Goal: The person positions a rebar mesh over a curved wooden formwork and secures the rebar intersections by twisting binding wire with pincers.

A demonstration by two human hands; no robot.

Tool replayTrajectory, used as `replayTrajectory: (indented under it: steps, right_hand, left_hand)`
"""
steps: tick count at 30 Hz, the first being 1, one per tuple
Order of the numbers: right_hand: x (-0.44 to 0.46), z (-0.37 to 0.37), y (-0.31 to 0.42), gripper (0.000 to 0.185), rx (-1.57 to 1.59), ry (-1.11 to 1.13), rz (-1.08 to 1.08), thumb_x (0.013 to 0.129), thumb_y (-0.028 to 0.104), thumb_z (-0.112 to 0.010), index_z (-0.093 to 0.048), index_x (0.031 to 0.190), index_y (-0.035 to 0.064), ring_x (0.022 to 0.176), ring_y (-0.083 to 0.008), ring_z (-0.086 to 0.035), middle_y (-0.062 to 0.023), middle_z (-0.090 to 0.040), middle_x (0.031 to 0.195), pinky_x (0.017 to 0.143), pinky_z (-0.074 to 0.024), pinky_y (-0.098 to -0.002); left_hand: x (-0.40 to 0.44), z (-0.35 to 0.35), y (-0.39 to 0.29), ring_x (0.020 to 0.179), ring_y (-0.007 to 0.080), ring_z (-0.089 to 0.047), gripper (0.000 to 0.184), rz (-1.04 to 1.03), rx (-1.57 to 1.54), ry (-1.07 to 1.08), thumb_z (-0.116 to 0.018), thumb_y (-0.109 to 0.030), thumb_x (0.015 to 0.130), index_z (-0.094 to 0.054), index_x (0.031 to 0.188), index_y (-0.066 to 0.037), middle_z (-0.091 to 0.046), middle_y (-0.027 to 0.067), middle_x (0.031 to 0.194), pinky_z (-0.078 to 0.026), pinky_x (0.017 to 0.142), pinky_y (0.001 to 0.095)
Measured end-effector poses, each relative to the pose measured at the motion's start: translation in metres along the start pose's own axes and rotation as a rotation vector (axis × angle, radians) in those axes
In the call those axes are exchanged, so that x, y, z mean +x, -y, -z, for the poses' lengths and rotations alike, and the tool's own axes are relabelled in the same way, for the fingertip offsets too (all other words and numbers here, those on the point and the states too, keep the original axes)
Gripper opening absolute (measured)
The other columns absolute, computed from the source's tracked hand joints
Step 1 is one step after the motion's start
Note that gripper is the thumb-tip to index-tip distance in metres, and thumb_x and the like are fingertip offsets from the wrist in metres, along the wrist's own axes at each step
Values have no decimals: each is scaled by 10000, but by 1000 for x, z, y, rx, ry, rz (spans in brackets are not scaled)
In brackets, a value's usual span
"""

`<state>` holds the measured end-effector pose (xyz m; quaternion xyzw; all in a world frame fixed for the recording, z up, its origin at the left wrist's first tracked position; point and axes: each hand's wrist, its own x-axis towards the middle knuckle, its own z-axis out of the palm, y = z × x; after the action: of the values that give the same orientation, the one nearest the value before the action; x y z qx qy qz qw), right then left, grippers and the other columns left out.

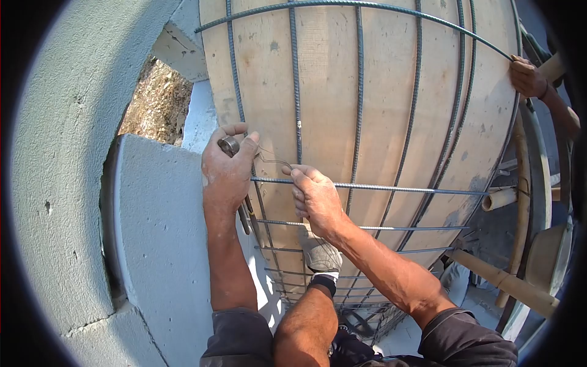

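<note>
My left hand (pixel 229 168) is wrapped round metal pincers (pixel 228 145), their round head showing by the thumb and their handles below the palm. Its thumb and forefinger also touch a thin tie wire (pixel 269 160). The fingers of my right hand (pixel 315 196) pinch the other end of this wire, just above a horizontal rebar (pixel 391 187). Both hands are near the left vertical bars of a rebar grid over a plywood panel (pixel 327 92). Below my right hand, what looks like a foot in a grey shoe (pixel 321 252) rests against the lower bars.
Light blocks (pixel 165 202) and a rough wall (pixel 67 153) stand at the left, with a gap showing gravel (pixel 157 101). At the upper right another person's hand (pixel 527 77) holds the end of a curved rebar (pixel 367 5). Wooden poles (pixel 507 282) lie at the right.
</note>
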<state>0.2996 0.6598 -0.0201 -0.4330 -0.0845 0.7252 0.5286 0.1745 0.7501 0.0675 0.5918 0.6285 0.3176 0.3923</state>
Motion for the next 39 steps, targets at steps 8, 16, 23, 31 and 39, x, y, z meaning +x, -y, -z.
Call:
replayTrajectory:
  steps: [8, 16, 23, 31, 39]
  right_hand:
    - [5, -9, -1, 391, 128, -7, 14, 1018, 245, -551, -536, 1310, -14, 507, -40, -293, 67, -363, 649, 456, -273, -207]
    - [-2, -24, 17, 387, 142, -43, 132, 1005, 245, -566, -581, 1259, -47, 501, -28, -300, 82, -354, 622, 453, -278, -210]
    - [17, -11, -13, 329, -382, -147, 420, 975, 224, -591, -664, 1134, -55, 512, -37, -359, 70, -432, 627, 460, -309, -224]
    - [-21, -11, 4, 259, -779, -115, 654, 991, 201, -605, -698, 1099, -15, 820, -122, -576, -43, -647, 834, 761, -487, -289]
    - [-34, -36, 40, 269, -776, -110, 665, 964, 212, -620, -692, 1058, -29, 681, -107, -541, -23, -585, 719, 616, -457, -282]
  left_hand:
    - [-31, -34, 103, 790, 88, -589, 409, 55, -91, -159, -724, -118, 890, -579, 1240, 36, -666, 46, 928, -491, 711, 246]
    - [-48, -37, 118, 879, 79, -588, 473, 98, -413, -117, -698, -82, 913, -518, 1328, 56, -658, 44, 1007, -489, 756, 211]
    - [-63, -42, 123, 924, 84, -592, 492, 104, -447, -55, -707, -87, 911, -518, 1337, 71, -638, 38, 1049, -480, 836, 203]
    - [-97, -38, 115, 902, 98, -600, 400, 299, -554, 88, -746, -155, 903, -601, 1232, 19, -646, 54, 1041, -493, 834, 233]
    - [-113, -39, 126, 916, 110, -602, 345, 330, -593, 115, -726, -114, 918, -608, 1215, 18, -633, 51, 1027, -504, 819, 228]
